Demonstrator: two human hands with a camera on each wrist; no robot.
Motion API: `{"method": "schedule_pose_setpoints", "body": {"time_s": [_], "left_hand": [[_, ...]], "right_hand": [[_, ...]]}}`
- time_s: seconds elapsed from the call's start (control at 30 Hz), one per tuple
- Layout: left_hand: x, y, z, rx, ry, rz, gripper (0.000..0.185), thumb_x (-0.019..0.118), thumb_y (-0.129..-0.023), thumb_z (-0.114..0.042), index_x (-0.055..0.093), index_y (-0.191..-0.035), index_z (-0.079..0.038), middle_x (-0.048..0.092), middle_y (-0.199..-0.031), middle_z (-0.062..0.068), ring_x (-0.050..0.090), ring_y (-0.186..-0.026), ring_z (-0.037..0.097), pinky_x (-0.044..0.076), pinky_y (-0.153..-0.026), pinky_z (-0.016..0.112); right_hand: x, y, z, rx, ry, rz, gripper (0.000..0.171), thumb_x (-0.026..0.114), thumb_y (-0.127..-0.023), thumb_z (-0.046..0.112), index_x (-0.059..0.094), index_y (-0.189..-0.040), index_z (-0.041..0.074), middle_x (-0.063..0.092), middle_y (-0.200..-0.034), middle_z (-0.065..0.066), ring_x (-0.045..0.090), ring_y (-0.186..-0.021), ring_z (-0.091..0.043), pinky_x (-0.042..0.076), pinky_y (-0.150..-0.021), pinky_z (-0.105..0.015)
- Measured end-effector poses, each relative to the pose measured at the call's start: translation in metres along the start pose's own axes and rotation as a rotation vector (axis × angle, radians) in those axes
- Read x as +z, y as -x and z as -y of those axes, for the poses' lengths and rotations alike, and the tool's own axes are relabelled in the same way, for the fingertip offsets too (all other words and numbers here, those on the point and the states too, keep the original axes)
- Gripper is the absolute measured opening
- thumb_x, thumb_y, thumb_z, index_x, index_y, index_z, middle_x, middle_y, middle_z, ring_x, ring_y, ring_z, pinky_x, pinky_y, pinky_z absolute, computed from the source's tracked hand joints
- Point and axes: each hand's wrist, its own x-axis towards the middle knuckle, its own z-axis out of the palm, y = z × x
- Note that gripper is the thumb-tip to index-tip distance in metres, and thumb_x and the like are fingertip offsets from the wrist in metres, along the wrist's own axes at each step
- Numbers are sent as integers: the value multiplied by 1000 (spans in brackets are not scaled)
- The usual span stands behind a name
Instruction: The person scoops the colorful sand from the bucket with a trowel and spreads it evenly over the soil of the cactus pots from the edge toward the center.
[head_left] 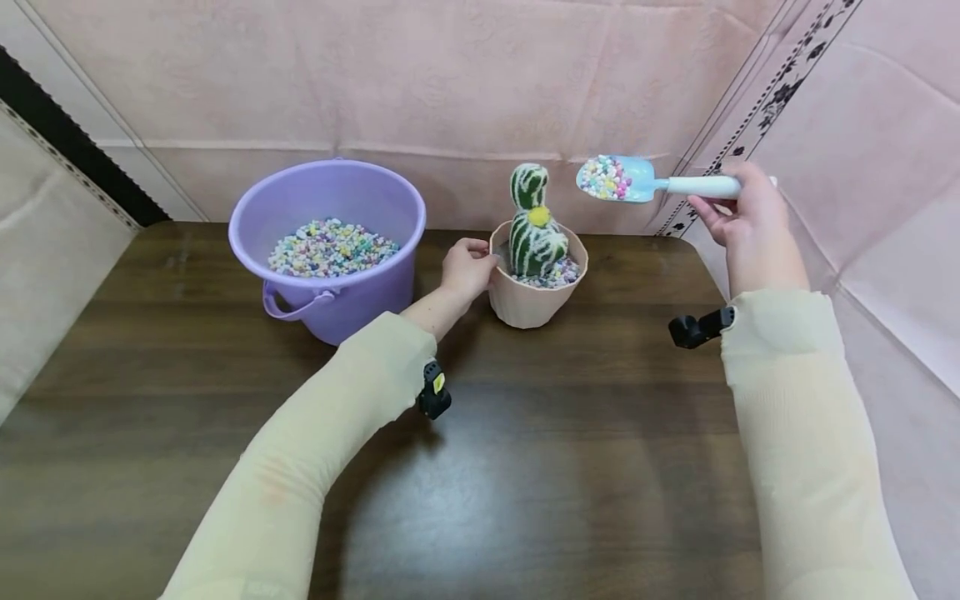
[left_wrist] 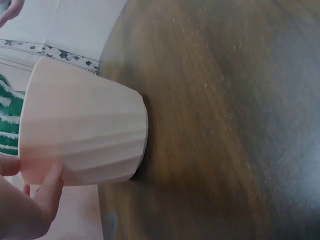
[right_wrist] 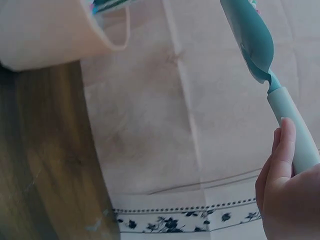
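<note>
My right hand [head_left: 756, 218] grips the pale handle of a small light-blue garden trowel [head_left: 639, 179], raised to the right of the flower pot. Its blade carries a heap of pastel pebbles [head_left: 604, 177]. In the right wrist view the trowel [right_wrist: 257, 45] shows its blade from the side and below. At the pot's left side, my left hand [head_left: 468, 268] pinches the rim of the beige flower pot [head_left: 528, 305]. The left wrist view shows fingertips [left_wrist: 52, 182] against the pot's faceted wall. A green-and-white cactus [head_left: 537, 246] with a yellow flower stands in the pot, with pebbles around its base.
A purple bucket [head_left: 360, 302] holding many pastel pebbles [head_left: 330, 248] stands left of my left hand, its handle hanging down in front. Everything stands on a dark wooden table [head_left: 525, 467]. Pink cloth [head_left: 450, 83] hangs behind the table and along its right side.
</note>
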Motion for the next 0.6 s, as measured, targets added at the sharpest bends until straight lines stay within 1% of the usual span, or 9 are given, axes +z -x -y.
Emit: {"method": "schedule_pose_setpoints", "body": {"time_s": [0.1, 0.2, 0.3, 0.4, 0.5, 0.6], "left_hand": [[3, 6, 2, 65, -61, -64, 30, 58, -88, -11, 56, -116, 1, 62, -113, 17, 59, -94, 23, 54, -87, 35], [8, 16, 5, 96, -131, -106, 33, 62, -85, -15, 55, -114, -1, 63, -113, 14, 57, -105, 23, 50, -91, 31], [12, 20, 7, 95, -124, -106, 36, 64, -84, -15, 53, -116, -2, 61, -115, 14, 55, -109, 24, 49, -94, 32], [12, 17, 7, 108, -109, -108, 35, 63, -84, -12, 56, -116, 0, 63, -114, 15, 56, -109, 24, 50, -94, 31], [8, 12, 6, 120, -82, -110, 31, 61, -85, -8, 60, -115, 0, 66, -112, 16, 60, -106, 24, 53, -89, 31], [4, 6, 5, 118, -45, -103, 30, 60, -86, -6, 63, -115, 0, 68, -110, 16, 63, -101, 22, 55, -81, 28]], "right_hand": [[-9, -9, 0, 6, 18, 18, 8, 63, -85, 4, 57, -84, 9, 59, -88, -7, 63, -83, -22, 60, -75, -35], [-16, -12, -2, 1, 36, 16, 8, 63, -85, 5, 57, -84, 9, 58, -87, -8, 63, -80, -23, 59, -75, -35], [-21, -14, -3, -6, 49, 10, 9, 64, -84, 4, 56, -85, 8, 58, -88, -7, 62, -79, -24, 60, -73, -36], [-24, -16, -5, -15, 78, 15, 11, 63, -84, 2, 54, -84, 8, 57, -89, -8, 61, -79, -25, 60, -72, -35], [-26, -19, -9, -17, 120, 35, 12, 62, -83, 0, 52, -84, 7, 55, -85, -10, 60, -75, -26, 60, -69, -36], [-28, -22, -13, -19, 176, 66, 12, 60, -84, 0, 50, -85, 7, 55, -81, -11, 60, -70, -26, 60, -67, -36]]}}
